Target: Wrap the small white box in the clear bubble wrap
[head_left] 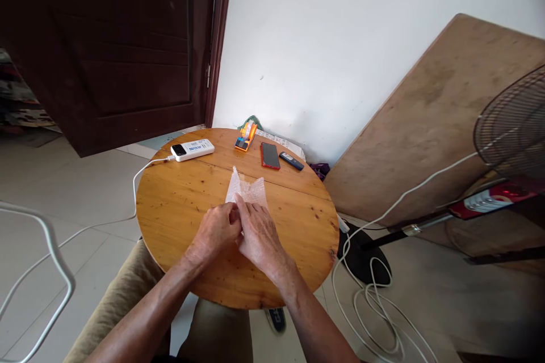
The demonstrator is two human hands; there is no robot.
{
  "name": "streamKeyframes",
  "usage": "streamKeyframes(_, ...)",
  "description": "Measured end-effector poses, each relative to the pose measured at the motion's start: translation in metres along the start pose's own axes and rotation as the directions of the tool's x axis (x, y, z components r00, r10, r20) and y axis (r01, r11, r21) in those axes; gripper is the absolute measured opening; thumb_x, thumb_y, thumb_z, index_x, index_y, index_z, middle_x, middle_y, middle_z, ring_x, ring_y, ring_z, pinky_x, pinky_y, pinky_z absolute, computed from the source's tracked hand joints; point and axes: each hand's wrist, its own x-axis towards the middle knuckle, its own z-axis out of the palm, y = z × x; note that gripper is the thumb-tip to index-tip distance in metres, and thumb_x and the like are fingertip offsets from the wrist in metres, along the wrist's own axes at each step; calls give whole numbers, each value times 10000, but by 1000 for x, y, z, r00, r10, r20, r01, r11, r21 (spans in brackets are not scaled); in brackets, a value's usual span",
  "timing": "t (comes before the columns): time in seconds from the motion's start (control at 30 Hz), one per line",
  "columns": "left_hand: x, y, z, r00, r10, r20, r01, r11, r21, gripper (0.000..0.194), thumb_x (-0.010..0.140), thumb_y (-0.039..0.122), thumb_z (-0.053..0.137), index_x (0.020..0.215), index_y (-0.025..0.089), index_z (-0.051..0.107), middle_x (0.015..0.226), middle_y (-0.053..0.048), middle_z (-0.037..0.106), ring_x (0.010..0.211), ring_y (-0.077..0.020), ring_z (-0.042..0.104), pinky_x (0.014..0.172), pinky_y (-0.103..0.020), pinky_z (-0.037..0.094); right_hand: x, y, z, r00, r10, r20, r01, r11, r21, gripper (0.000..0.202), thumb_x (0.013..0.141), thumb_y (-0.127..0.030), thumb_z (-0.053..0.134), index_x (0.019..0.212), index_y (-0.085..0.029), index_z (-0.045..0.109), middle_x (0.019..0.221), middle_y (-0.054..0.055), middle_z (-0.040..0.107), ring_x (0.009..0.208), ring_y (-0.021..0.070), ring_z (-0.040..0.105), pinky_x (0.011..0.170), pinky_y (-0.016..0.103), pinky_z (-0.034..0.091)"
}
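A piece of clear bubble wrap (255, 191) stands up in crumpled folds at the middle of the round wooden table. My left hand (218, 228) is closed at its near left edge, its fingers curled and pinching the wrap. Across the near right side lies my right hand (259, 233), its fingers bent over the wrap and its thumb pointing up beside the left fingers. Both hands meet at the fingertips, and they hide the near part of the wrap and anything inside it.
On the wooden table (170, 198) are a white power bank (192, 150) with a cable, an orange tape dispenser (246, 136), a red-edged phone (269, 155) and a dark handheld device (292, 161). A standing fan (511, 125) and coiled white cable (385, 317) are at right.
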Motion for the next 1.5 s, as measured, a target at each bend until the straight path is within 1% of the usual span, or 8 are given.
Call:
streamKeyframes(0.23,3,-3,-8,980,116,160,-131,987,90,177,707,65,478,711,184,609,706,-3,654,652,-133,549,622,-243,344,-11,19,-7,1000,-9,-30,17,964,267,690,750,-16,523,1410,-157,383,1184,103,665,1063,245,596,963,413,459)
streamKeyframes(0.5,1,6,0,984,64,166,-132,887,442,216,914,232,459,816,188,646,878,-58,687,830,-208,651,687,-294,413,-26,42,4,915,277,-293,-187,935,302,413,842,-177,529,1254,-206,545,1269,120,602,1201,293,538,1030,490,422)
streamKeyframes(0.57,-2,7,1,984,71,165,-144,861,487,236,941,254,440,882,193,660,956,-70,681,879,-218,661,706,-297,441,-29,45,9,892,367,-264,-265,897,352,476,852,-269,557,1319,-195,501,1311,140,575,1224,302,530,1031,489,427)
streamKeyframes(0.7,-5,5,1,977,149,155,-210,811,546,266,965,267,425,934,188,677,1021,-96,636,955,-222,645,804,-310,479,-30,52,18,842,539,-31,-457,742,489,623,838,-412,586,1391,-163,443,1231,150,634,1080,280,625,931,431,492)
streamKeyframes(0.87,-6,2,1,966,202,160,-257,799,543,228,947,235,465,938,179,686,1032,-104,609,991,-228,612,872,-331,486,-20,59,22,791,605,87,-550,642,535,635,826,-456,597,1374,-156,481,1033,107,700,874,227,663,804,351,505)
streamKeyframes(1.0,-6,0,3,962,223,158,-273,802,531,260,963,237,433,934,177,685,1007,-105,607,975,-226,611,873,-336,486,-12,64,28,797,591,126,-571,668,478,583,807,-350,611,1349,-165,506,899,57,695,781,193,643,692,288,473)
streamKeyframes(1.23,-5,2,2,962,217,169,-274,799,535,254,957,231,436,942,176,684,1032,-111,612,991,-238,611,895,-356,484,-7,57,34,810,585,39,-556,746,367,429,819,-298,601,1234,-191,590,714,-13,646,664,159,591,597,239,386)
streamKeyframes(1.5,-3,5,0,962,206,181,-272,796,541,234,942,231,459,954,171,685,1033,-110,630,1013,-251,618,899,-357,487,-3,42,26,817,575,56,-571,789,225,443,868,-316,588,1285,-168,562,817,55,712,761,211,653,663,277,423)
